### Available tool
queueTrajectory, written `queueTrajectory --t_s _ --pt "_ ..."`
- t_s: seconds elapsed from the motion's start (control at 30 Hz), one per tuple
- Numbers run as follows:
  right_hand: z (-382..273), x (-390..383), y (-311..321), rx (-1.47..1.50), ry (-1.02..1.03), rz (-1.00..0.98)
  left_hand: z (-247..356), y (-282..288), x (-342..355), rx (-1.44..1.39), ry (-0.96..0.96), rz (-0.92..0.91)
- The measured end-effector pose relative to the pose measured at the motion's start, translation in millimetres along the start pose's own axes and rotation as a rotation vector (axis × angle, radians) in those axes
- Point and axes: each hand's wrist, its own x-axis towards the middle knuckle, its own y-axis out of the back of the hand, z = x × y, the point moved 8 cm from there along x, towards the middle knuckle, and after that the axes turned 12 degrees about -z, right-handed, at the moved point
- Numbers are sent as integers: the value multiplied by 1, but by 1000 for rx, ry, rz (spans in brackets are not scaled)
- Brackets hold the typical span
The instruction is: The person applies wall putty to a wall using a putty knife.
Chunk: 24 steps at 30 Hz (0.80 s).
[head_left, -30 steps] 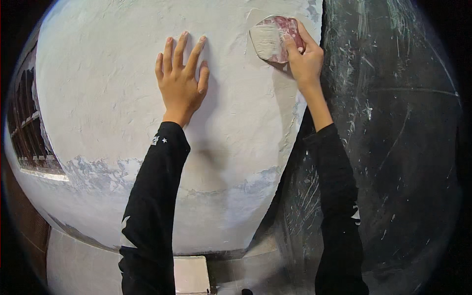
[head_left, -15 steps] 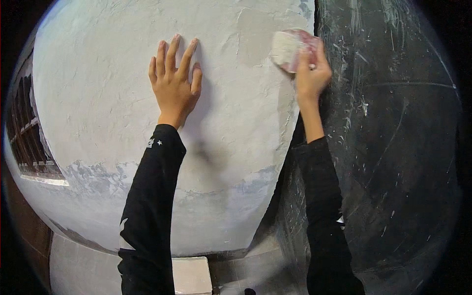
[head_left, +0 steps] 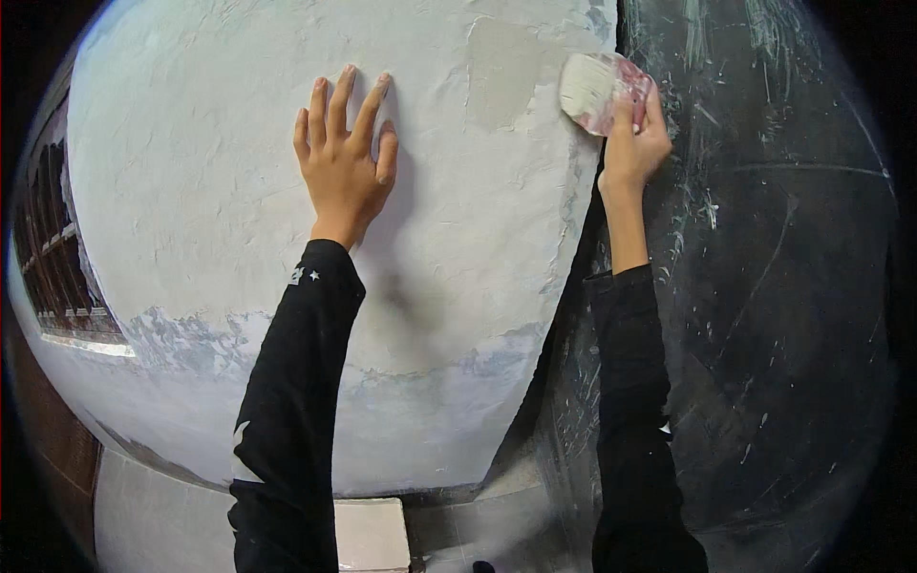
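My left hand (head_left: 346, 158) is spread against the white plastered wall (head_left: 239, 229), its fingers apart and nothing in them. At the upper right, my right hand (head_left: 634, 143) grips a flat, rounded reddish piece (head_left: 597, 94) thickly smeared with white paste, thumb on the near face. That piece is at the wall's right edge, beside a dark panel; whether it touches the wall cannot be made out. A greyish patch (head_left: 501, 76) with a smoother look shows on the wall just left of it.
A black scuffed panel (head_left: 764, 286) with white smears stands along the right, with a dark gap between it and the wall. A barred window (head_left: 62, 239) is at the far left. Low down, a pale rectangular block (head_left: 371, 535) rests on the grey floor (head_left: 153, 516).
My right hand has moved right with the white-smeared reddish piece, uncovering more of the wall beside the greyish patch. My left hand keeps its place on the wall.
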Motion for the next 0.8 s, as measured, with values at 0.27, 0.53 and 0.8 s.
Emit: queueTrajectory --t_s 0.27,0.53,0.8 --pt "-6 11 -51 -168 73 -194 -3 4 0 -8 -3 -2" --pt "-8 41 -82 158 4 -212 -4 3 -1 -12 -5 18" --pt "-26 55 -55 148 149 -28 -2 0 0 -7 2 27"
